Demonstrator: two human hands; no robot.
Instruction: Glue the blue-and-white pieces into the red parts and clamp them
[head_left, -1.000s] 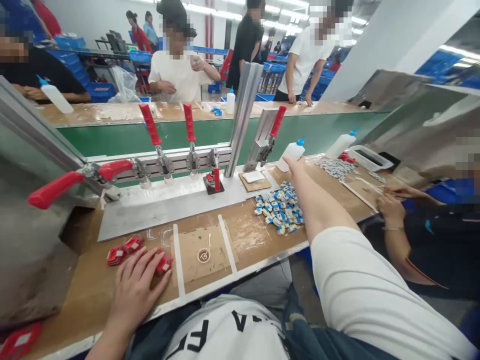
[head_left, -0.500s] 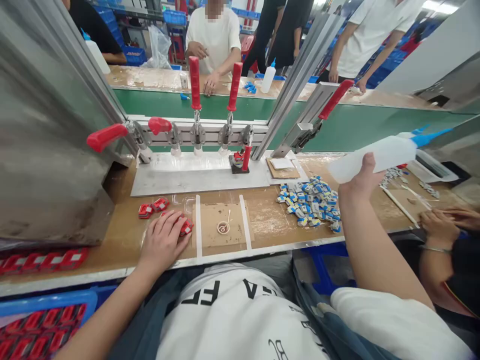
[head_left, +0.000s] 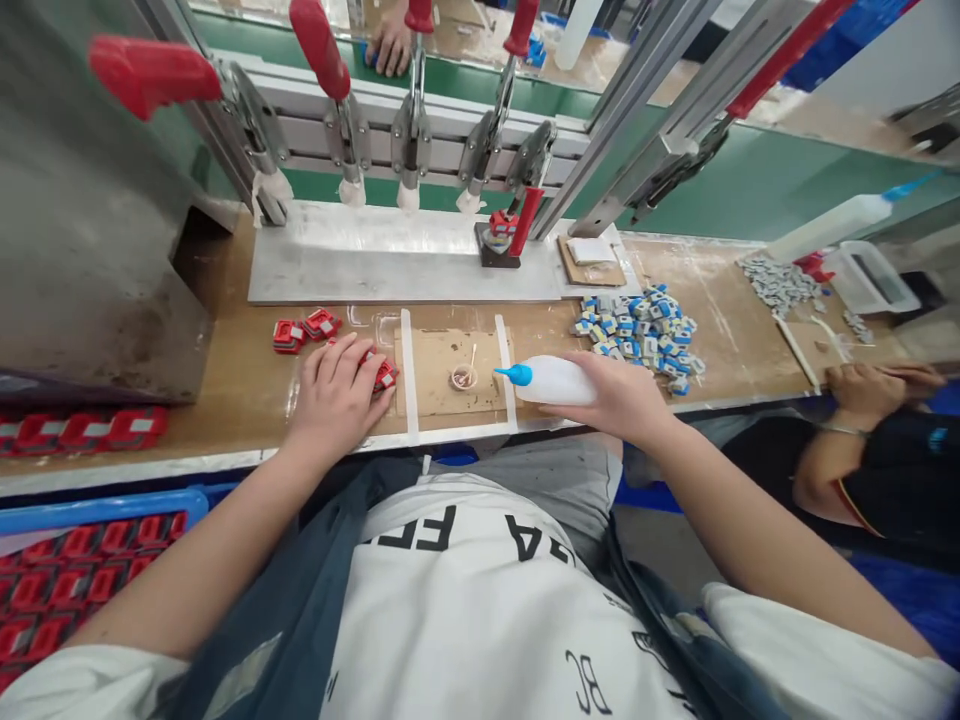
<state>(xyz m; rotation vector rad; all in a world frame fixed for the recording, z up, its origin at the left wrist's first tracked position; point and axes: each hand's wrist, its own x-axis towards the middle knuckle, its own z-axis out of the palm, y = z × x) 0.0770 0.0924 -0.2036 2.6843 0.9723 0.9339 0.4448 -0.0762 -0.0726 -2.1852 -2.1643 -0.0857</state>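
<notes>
My right hand is wrapped round a white squeeze bottle. The bottle lies level, its blue nozzle pointing left at a small round cup with a thin stick leaning in it. On the left, my left hand rests palm down with fingers stretched over red plastic parts, which it partly hides. Two more red parts sit just beyond its fingertips. The cup stands on a brown board between two white tape strips.
Behind the hands, a metal plate lies under red-handled toggle clamps. A pile of blue-and-white small parts is at the right. A blue crate of red parts stands lower left. A co-worker's hands are far right.
My right hand has brought the squeeze bottle down and left from its raised position, turning the nozzle leftward. The left hand stays over the red parts. The view has tilted down.
</notes>
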